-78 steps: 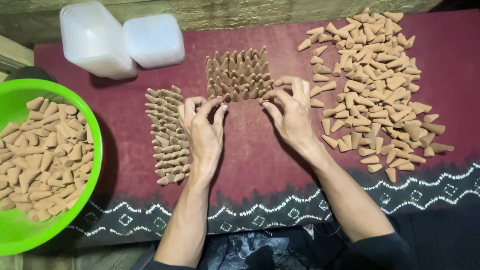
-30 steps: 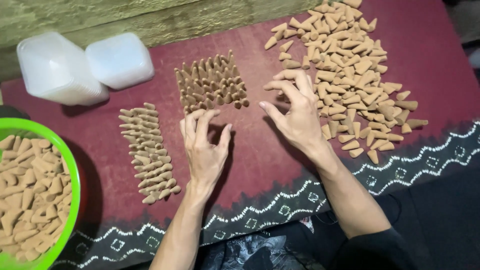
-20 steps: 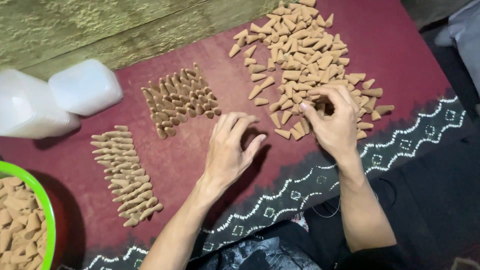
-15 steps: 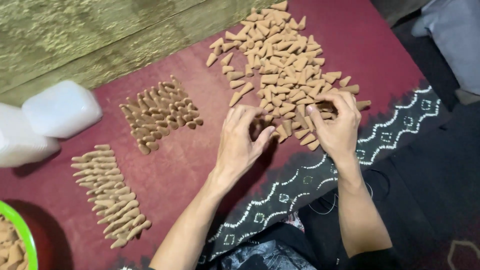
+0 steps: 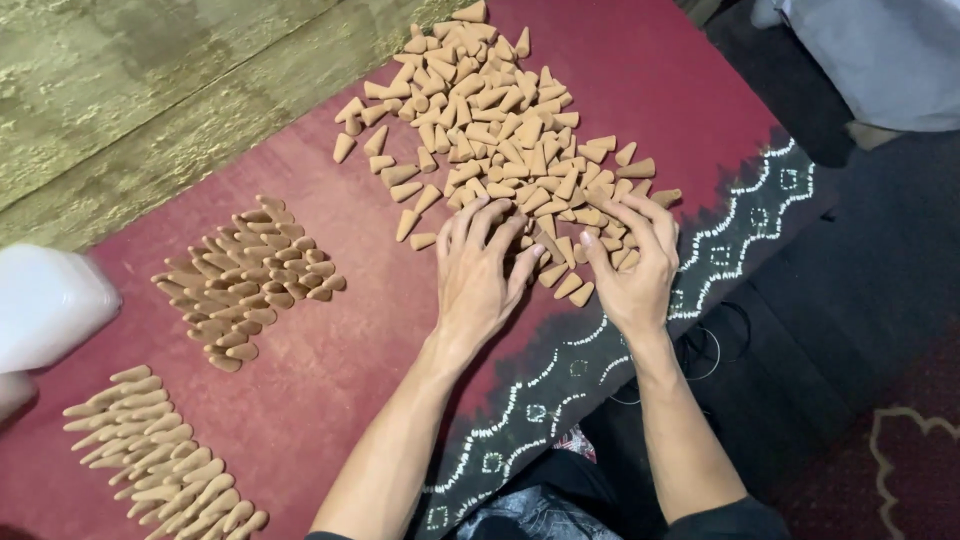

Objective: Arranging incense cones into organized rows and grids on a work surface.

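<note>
A loose heap of tan cone-shaped pieces [image 5: 490, 130] lies on a dark red cloth [image 5: 340, 350]. My left hand [image 5: 480, 270] rests palm down at the heap's near edge, fingers spread over a few cones. My right hand [image 5: 630, 265] sits beside it on the heap's right corner, fingers curled over several cones. Whether either hand grips a cone is hidden under the fingers. Two sorted groups lie to the left: a block of standing cones [image 5: 250, 280] and a row of cones laid flat [image 5: 160, 460].
A white plastic container [image 5: 45, 305] stands at the left edge. Rough wooden boards [image 5: 150, 90] run along the far side of the cloth. Dark floor and a grey fabric [image 5: 880, 60] lie to the right.
Both hands moved from the sorted groups rightward to the loose heap. The view swung right, so the green bowl of cones left the frame.
</note>
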